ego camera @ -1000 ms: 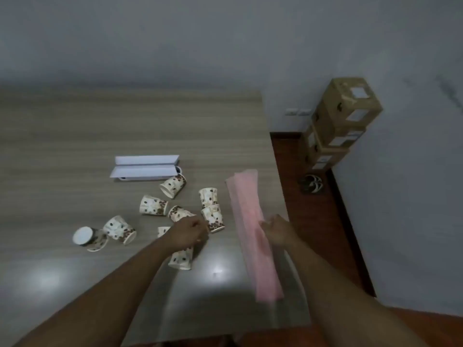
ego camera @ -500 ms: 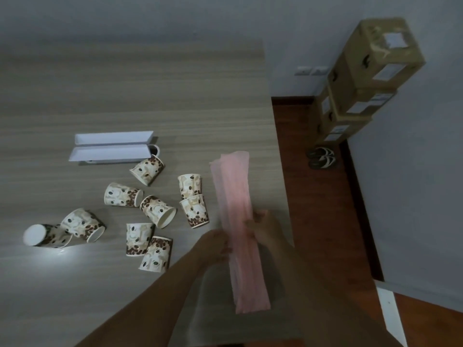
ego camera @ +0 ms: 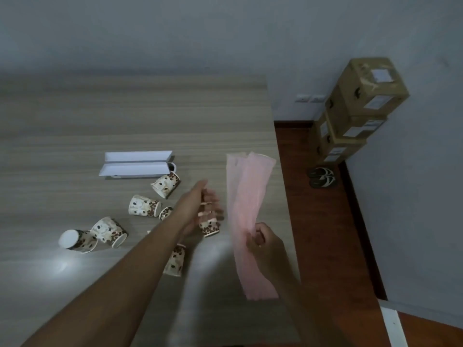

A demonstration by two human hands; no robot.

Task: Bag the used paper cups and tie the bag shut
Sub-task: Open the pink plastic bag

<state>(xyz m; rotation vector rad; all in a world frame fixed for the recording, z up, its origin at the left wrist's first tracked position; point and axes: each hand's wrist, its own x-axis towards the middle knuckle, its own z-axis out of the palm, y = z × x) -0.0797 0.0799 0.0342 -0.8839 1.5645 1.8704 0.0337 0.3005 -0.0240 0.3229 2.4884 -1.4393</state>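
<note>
While the right hand pinches the folded pink plastic bag about midway along its length, fingers closed on the film, the bag hangs in a long limp strip over the right part of the wooden worktop, its far end fanned into loose layers near the worktop's right edge. Its mouth cannot be made out, since the layers lie flat on one another. The left hand is stretched out beside the bag, fingers spread and slightly blurred, holding nothing and not touching the film.

Paper cups with a coffee-bean print lie scattered on their sides left of the bag. One cup lies just below a white open box; another lies left of the forearm; a pair at the far left lie touching, the outer one showing its white base. The left arm covers several more: a cup shows only its rim end under the fingers, one peeks out as a sliver, and another is half hidden under the forearm, so the full count cannot be told.

Beyond the worktop, stacked cardboard boxes stand against the wall on the reddish floor, with a pair of sandals in front.
</note>
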